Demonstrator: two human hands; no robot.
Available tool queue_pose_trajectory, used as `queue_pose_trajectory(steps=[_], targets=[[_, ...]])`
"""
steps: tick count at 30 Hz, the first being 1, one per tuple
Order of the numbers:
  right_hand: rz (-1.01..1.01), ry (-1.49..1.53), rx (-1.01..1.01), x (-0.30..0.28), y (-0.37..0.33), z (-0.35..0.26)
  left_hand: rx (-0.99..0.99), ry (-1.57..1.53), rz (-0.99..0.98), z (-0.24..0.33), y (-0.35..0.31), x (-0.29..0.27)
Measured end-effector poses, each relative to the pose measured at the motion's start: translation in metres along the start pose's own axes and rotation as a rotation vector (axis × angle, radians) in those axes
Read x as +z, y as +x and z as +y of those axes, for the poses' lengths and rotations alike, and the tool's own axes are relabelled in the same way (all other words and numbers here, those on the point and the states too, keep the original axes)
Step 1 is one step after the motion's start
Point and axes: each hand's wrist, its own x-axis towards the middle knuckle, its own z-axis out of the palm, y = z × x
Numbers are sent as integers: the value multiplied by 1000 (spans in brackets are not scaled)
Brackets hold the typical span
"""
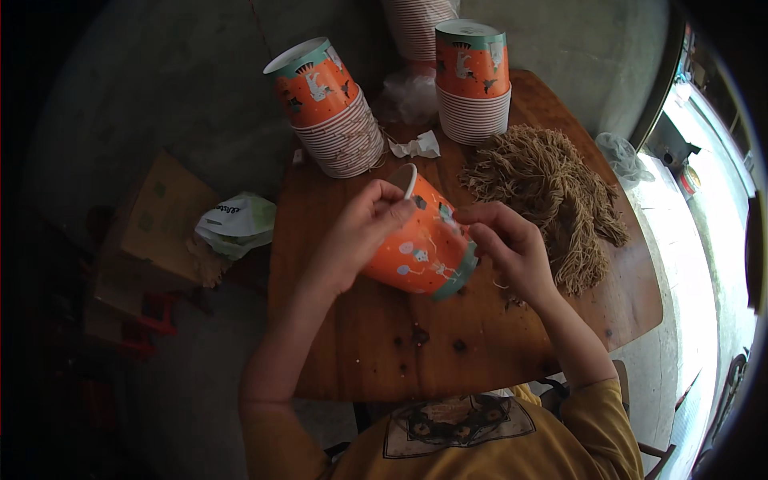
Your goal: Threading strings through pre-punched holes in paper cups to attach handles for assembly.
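An orange paper tub point(416, 258) with a green band round its base and small printed figures lies tilted above the table, its white-rimmed mouth toward the upper left. My left hand point(364, 228) is closed on it near the rim, thumb pressed to the outer wall. On its other side my right hand point(508, 244) has thumb and fingers pinched together close to the wall. Whatever sits in that pinch is too small and blurred to name. A heap of brown twisted cords point(556, 200) lies just beyond my right hand.
Two stacks of upturned matching tubs, a left stack point(332, 112) and a right stack point(474, 84), stand at the back of the wooden table point(384, 360). Crumpled white paper point(418, 146) lies between them. Left of the table are a cardboard box point(156, 216) and a plastic bag point(236, 226).
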Motion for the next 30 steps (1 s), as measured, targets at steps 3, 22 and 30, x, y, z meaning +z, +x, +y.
queue_pose_trajectory(steps=[3,22,30], targets=[[-111,285,107,-9,-5,-18,161,-6,-14,0,-16,35],[-92,159,167,-37,-47,5,824,1216,-62,-29,-21,95],[-66,53,309,-40,-44,12,815,1264,-57,-37,-15,92]])
